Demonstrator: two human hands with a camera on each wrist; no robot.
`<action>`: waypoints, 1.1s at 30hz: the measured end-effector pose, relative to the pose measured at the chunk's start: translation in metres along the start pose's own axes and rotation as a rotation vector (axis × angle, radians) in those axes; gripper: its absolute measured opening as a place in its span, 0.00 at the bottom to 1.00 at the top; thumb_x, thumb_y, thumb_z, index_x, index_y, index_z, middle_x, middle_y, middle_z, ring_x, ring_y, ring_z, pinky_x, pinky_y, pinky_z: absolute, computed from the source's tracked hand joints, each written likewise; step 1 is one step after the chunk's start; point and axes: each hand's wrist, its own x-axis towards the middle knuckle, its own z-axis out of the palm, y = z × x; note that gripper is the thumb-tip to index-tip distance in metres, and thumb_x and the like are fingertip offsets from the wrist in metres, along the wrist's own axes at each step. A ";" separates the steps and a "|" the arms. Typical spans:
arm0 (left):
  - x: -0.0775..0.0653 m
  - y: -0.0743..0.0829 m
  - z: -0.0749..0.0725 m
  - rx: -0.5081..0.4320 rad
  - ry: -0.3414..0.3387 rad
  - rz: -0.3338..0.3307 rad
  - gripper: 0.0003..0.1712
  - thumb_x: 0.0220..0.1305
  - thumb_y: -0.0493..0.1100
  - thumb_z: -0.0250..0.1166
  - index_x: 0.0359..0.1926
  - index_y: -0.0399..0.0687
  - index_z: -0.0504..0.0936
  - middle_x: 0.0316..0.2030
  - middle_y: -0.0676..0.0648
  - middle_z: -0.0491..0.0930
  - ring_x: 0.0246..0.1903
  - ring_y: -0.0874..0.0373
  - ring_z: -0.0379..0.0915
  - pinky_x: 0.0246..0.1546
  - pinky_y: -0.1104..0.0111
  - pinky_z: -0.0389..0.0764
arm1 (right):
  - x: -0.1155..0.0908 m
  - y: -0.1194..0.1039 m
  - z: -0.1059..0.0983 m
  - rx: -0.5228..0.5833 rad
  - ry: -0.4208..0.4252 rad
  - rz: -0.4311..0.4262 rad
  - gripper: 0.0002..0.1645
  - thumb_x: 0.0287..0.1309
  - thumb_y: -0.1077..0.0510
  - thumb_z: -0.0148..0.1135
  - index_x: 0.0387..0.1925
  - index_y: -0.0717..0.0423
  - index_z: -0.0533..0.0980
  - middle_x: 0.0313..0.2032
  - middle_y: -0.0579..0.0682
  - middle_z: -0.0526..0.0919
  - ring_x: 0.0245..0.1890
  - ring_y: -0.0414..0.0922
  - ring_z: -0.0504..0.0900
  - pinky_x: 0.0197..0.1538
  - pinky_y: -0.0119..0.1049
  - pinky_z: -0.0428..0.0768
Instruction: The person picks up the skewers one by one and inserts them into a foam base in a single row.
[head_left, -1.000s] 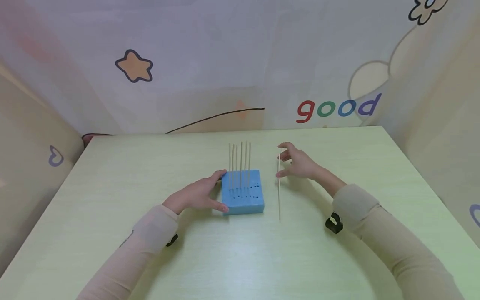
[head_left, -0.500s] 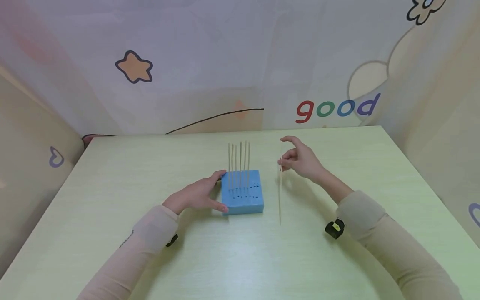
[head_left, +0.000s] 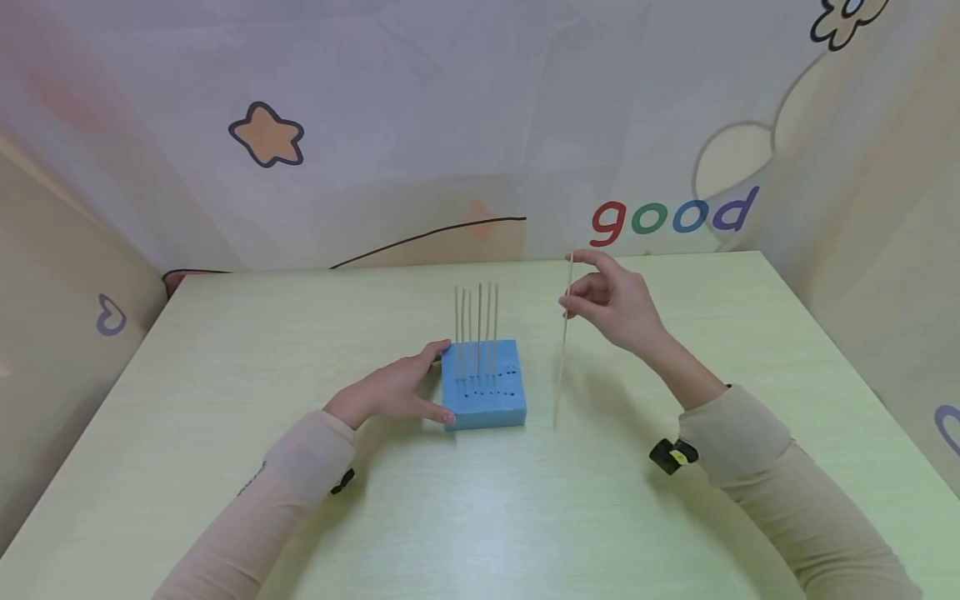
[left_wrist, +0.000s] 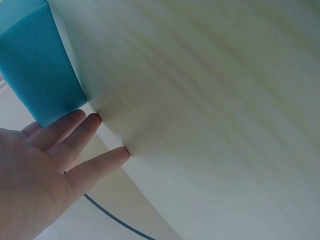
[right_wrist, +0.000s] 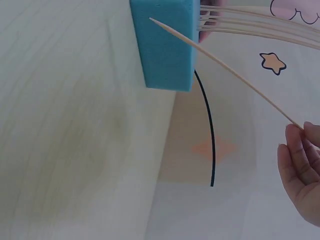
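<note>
A light blue foam block (head_left: 486, 410) rests on the table, its top dotted with small dark holes. Several thin wooden skewers (head_left: 480, 325) stand upright in a row in it. My left hand (head_left: 392, 388) holds the block at its left side, thumb at the front corner and index finger at the back corner. In the left wrist view, its other fingers stretch beside the foam. Right of the block, my right hand (head_left: 622, 310) pinches a loose skewer (head_left: 563, 342), index finger up at its top end. The right wrist view shows that skewer's pointed tip (right_wrist: 156, 21) overlapping the block.
A pale wood-grain table (head_left: 480, 517) spreads around the block. Behind it hangs a printed cloth (head_left: 420, 100) with a star and the word "good". A black strap piece (head_left: 672, 456) sits at my right wrist, another (head_left: 343, 481) at my left.
My right hand has lifted up and back with the skewer, its index finger moving to the top end. The skewer's lower end now leans slightly left. My left hand and the block have stayed in place.
</note>
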 end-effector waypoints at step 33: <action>0.000 0.000 0.000 0.014 0.004 -0.003 0.65 0.42 0.61 0.71 0.70 0.43 0.41 0.66 0.39 0.55 0.65 0.47 0.51 0.62 0.57 0.57 | 0.001 -0.051 0.015 0.089 0.113 -0.415 0.04 0.49 0.71 0.64 0.30 0.65 0.79 0.26 0.52 0.82 0.26 0.41 0.81 0.37 0.27 0.78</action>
